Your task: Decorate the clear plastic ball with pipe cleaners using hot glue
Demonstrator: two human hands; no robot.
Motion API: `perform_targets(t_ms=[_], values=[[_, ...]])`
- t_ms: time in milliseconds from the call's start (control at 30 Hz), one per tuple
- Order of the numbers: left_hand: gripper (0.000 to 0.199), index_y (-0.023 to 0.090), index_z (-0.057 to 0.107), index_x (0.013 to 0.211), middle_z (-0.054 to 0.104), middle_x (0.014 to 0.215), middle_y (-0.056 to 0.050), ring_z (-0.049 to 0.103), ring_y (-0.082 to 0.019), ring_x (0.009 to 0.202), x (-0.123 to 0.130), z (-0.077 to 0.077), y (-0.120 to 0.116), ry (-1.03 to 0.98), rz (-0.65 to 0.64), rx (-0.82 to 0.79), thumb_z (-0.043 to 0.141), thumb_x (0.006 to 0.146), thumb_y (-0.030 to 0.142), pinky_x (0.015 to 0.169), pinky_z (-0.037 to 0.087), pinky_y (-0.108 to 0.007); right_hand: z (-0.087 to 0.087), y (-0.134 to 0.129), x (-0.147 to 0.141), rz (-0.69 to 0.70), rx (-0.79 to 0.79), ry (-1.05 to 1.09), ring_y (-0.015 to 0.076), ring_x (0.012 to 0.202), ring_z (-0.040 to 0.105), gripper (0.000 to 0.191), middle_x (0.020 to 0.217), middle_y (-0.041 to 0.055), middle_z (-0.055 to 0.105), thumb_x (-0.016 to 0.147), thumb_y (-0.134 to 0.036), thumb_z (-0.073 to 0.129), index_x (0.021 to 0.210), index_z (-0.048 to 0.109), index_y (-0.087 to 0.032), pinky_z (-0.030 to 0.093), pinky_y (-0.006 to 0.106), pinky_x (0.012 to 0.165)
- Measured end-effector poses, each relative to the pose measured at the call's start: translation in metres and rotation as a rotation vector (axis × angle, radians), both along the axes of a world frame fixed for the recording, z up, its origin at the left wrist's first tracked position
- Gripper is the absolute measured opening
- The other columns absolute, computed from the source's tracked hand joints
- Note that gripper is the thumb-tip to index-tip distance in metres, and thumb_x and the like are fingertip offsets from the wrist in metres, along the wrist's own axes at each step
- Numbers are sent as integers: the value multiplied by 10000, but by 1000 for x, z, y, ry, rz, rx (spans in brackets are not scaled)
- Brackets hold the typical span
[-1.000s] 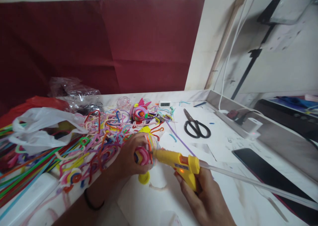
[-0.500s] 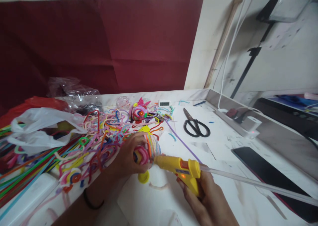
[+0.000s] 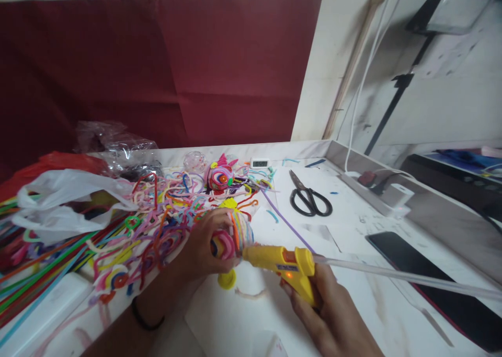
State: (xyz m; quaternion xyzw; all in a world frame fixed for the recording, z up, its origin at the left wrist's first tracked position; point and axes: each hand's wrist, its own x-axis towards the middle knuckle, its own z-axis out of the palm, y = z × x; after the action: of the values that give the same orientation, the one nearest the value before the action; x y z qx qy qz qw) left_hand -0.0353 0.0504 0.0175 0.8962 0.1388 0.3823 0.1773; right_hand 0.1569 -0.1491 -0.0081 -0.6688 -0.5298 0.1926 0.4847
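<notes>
My left hand (image 3: 209,242) is closed around a ball wrapped in striped pipe cleaners (image 3: 242,229), with pink coils on its near side. In my right hand (image 3: 325,304) is a yellow hot glue gun (image 3: 278,260), its small orange light lit. The gun's nozzle is at the right side of the ball; whether it touches cannot be made out. A long clear glue stick (image 3: 392,273) sticks out of the gun's back toward the right. Below the ball lies a round yellow piece (image 3: 226,279) on white paper (image 3: 219,325).
Loose pipe cleaners (image 3: 157,210) heap up on the left beside a white plastic bag (image 3: 70,205). A finished-looking colourful ball (image 3: 219,178) stands behind. Black-handled scissors (image 3: 309,200), a phone (image 3: 423,284) and a power strip (image 3: 376,195) are on the right. A small digital display (image 3: 259,163) sits at the back.
The glue gun has shifted very slightly left, and its glue stick has tilted up a little at the far end. My left hand and the ball stay in place.
</notes>
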Motion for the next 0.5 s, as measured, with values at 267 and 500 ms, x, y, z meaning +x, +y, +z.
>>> perform_targets(t_ms=[267, 500], values=[[701, 299, 491, 1151, 606, 1260, -96, 589, -346, 1192, 0, -3, 1, 19, 17, -26, 832, 544, 218, 989, 484, -508, -2, 0, 1, 28, -25, -17, 248, 811, 692, 243, 909, 85, 737, 980, -451, 467, 1091, 509, -239, 508, 324, 672], [661, 281, 513, 1132, 625, 1236, -89, 589, -340, 1203, -1, -1, 0, 32, 24, -30, 829, 554, 233, 995, 484, -490, -6, -2, 7, 49, -41, -135, 209, 635, 639, 206, 795, 43, 711, 974, -432, 492, 1048, 533, -245, 475, 294, 583]])
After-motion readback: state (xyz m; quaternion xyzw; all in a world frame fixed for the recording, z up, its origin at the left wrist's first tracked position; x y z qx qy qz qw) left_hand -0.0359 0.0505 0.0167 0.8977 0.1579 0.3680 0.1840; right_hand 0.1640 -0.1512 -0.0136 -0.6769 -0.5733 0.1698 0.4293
